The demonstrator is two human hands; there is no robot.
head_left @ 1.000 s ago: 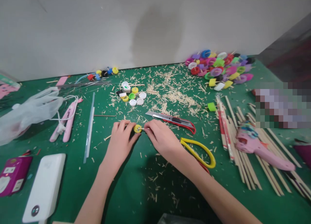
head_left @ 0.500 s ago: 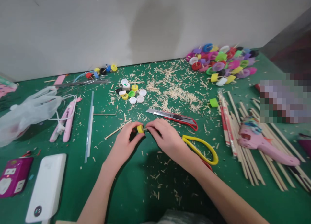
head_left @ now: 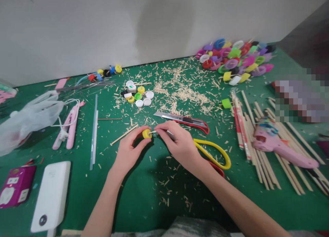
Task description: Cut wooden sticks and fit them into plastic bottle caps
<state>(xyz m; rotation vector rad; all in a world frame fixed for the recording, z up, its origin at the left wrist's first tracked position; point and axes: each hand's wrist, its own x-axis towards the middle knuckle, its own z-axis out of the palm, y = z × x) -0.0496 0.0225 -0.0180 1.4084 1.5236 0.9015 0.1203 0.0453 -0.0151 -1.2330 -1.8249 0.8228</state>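
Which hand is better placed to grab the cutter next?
Right, probably. The cutter lies just beyond the right hand; the left hand sits farther off and pinches the cap. The right hand pinches only a thin stick.

The cap [head_left: 147, 133] sits between left hand [head_left: 128, 151] and right hand [head_left: 178, 144], utility knife [head_left: 183, 120] behind (scissors [head_left: 214, 154] rightward).

Two hands [head_left: 130, 149] [head_left: 177, 142], one held cap [head_left: 147, 133], one utility knife [head_left: 182, 119], one glue gun [head_left: 277, 146]

Green table top [head_left: 144, 196] against plain pale wall [head_left: 102, 28], dim stain on wall
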